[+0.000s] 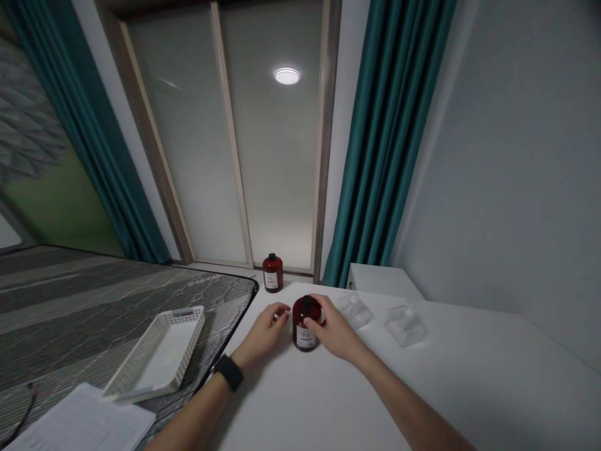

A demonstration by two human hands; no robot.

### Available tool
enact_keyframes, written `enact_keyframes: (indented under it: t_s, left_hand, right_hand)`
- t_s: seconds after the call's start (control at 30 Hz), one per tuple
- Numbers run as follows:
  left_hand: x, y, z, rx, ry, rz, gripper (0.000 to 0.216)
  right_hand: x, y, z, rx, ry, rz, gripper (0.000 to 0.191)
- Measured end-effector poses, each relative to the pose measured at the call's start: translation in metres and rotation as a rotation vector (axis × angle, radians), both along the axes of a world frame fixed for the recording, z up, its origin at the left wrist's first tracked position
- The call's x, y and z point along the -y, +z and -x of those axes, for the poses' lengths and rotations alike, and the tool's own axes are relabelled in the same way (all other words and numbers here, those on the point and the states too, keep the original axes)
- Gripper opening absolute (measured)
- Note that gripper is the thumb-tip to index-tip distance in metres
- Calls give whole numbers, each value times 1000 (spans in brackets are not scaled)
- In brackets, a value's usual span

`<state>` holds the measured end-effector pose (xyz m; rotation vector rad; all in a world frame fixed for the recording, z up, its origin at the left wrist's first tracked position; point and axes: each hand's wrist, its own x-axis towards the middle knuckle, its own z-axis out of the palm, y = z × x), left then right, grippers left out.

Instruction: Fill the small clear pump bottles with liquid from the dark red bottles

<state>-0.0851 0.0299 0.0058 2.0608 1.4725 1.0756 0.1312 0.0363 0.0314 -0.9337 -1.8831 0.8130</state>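
Observation:
A dark red-brown bottle (305, 338) with a black cap and a white label stands upright on the white table (300, 401). My right hand (334, 327) grips it from the right, with the thumb across its front; the other fingers are partly hidden behind it. Just left of the bottle is my left hand (267, 329), fingers bent and apart, with a small gap to the bottle and nothing in it. A second bottle of the same kind (273, 275) stands at the table's far left corner. Two clear plastic containers (355, 311) lie to the right of my right hand.
On the grey striped mattress (117, 294) at the left sit a white plastic basket (157, 357) and some papers (84, 423). A white cabinet (382, 280) stands behind the table. Teal curtains (385, 138) hang beside sliding doors (272, 169); a wall (526, 175) bounds the right side.

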Motion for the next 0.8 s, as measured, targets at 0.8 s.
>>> enact_keyframes:
  t_s: [0.8]
  left_hand:
    - [3, -23, 16, -300, 98, -18, 27]
  right_hand:
    - [-158, -43, 67, -118, -147, 33, 53]
